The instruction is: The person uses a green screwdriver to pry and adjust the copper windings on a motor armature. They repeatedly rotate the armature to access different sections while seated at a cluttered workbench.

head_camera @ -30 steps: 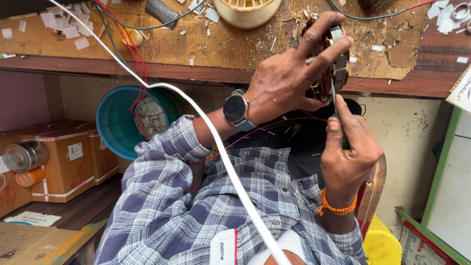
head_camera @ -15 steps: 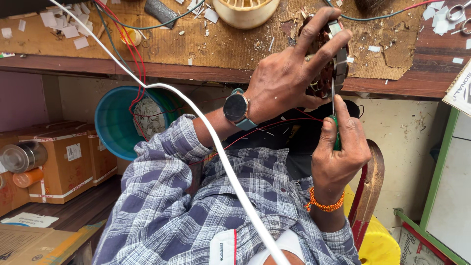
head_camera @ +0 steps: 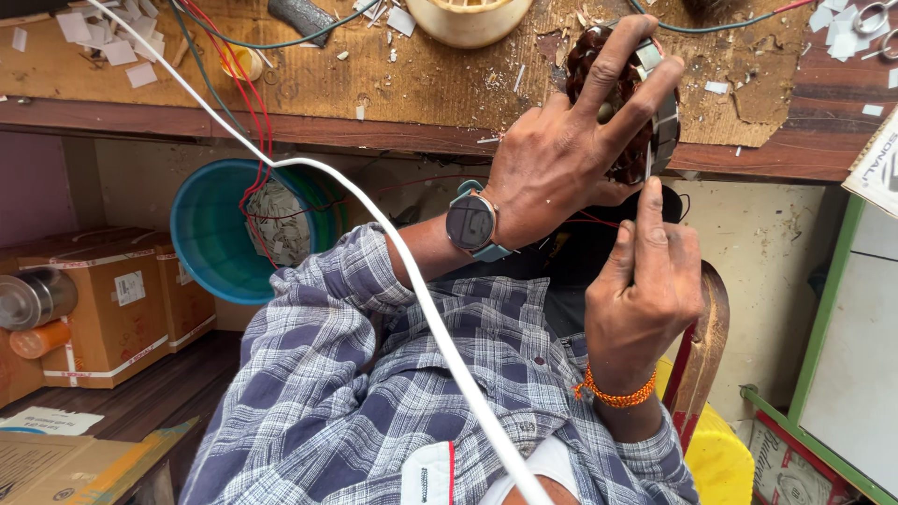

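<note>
Two hands meet at one thing here: a round motor stator with dark reddish copper windings inside a grey metal ring (head_camera: 625,103), held up just off the near edge of the scuffed wooden surface (head_camera: 412,84). My left hand (head_camera: 571,159), grey-faced wristwatch (head_camera: 472,224) on the wrist, is wrapped around the stator, fingers curled over its top and side. My right hand (head_camera: 644,290), directly below the stator, is pinched shut on a thin tool whose slim shaft (head_camera: 647,164) runs up against the metal ring; I cannot tell what kind of tool it is.

As I judge it, the work on the windings is mid-way: the coils look seated in the core, the tool is at the rim, and nothing shows the stator as finished or set down.

Behind the stator, on the surface, lie white paper scraps (head_camera: 112,47), a cream plastic round part (head_camera: 468,19) and red wires (head_camera: 245,103). A white cable (head_camera: 374,220) crosses diagonally left of the stator, close to my left forearm, and could snag. Further left sit a blue plastic bucket (head_camera: 210,248) and brown cardboard boxes (head_camera: 117,299).
</note>
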